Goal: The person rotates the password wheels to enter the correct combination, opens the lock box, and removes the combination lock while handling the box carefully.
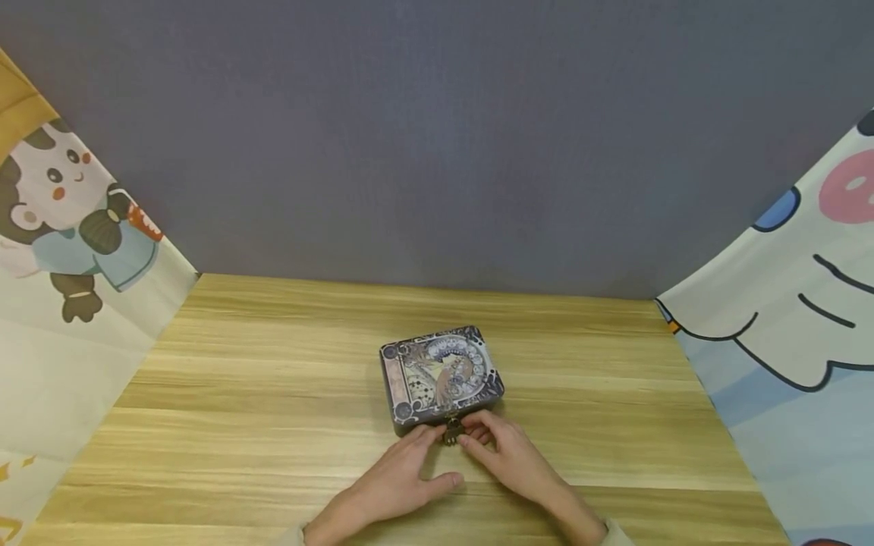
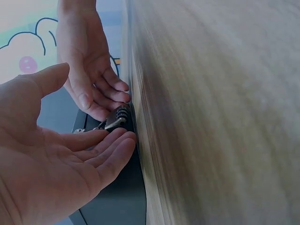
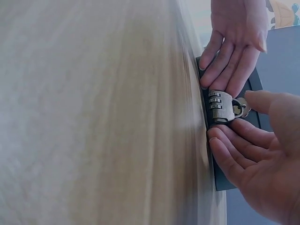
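A dark box point(image 1: 444, 375) with a patterned lid lies slightly turned on the wooden table. From the clasp on its near side hangs a small bronze combination padlock point(image 3: 221, 107), its shackle through the clasp. My left hand point(image 1: 399, 478) has its fingertips at the lock's left side, fingers nearly straight and thumb held apart. On the other side, my right hand point(image 1: 508, 455) has loosely bent fingers beside the lock, with the thumb near it. In the right wrist view, fingertips of both hands flank the lock, and neither is curled round it.
The wooden table point(image 1: 239, 379) extends around the box. A grey upright panel point(image 1: 437, 152) stands behind it. Printed cloths hang at both sides, the left one point(image 1: 75, 364) with a cartoon figure and the right one point(image 1: 785, 318) with a pink spot.
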Available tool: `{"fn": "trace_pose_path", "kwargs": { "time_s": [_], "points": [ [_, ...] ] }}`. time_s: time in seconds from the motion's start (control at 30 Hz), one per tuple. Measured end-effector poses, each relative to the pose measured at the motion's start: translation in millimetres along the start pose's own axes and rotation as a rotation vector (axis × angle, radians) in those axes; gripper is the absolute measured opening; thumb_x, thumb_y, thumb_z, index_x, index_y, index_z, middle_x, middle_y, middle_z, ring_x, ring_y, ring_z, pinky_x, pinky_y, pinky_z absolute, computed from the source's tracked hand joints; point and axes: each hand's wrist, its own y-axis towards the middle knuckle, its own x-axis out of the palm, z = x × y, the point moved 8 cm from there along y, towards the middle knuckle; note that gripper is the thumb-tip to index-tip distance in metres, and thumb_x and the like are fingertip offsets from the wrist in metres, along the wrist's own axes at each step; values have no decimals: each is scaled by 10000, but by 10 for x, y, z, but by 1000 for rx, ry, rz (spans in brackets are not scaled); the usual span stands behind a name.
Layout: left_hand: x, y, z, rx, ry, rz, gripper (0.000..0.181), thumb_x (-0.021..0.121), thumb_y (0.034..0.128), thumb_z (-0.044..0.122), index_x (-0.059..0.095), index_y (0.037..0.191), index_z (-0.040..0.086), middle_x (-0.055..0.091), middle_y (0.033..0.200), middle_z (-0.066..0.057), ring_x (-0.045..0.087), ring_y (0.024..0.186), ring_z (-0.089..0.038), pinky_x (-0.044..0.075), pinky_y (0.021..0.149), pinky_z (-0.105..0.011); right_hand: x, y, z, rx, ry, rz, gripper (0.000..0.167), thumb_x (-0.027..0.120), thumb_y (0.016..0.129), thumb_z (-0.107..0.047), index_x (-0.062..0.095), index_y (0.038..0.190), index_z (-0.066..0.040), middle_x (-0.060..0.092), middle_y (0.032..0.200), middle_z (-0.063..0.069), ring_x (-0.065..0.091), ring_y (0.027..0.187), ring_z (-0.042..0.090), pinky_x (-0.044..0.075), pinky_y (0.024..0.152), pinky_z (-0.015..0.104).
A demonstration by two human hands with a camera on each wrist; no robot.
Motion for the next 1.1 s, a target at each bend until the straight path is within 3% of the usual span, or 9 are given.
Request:
{"fn": "trace_pose_path", "kwargs": {
  "time_s": [1.1],
  "points": [
    [-39, -34, 49, 14, -50, 16, 830, 659, 942, 584, 465, 1515, 16, 600, 1331, -40, 595, 1207, -245, 515, 1055, -503, -20, -25, -50, -12, 35, 8, 294, 708, 985, -277, 658, 1193, -75, 670, 1001, -51, 628, 902, 55, 585, 820, 265]
  ]
}}
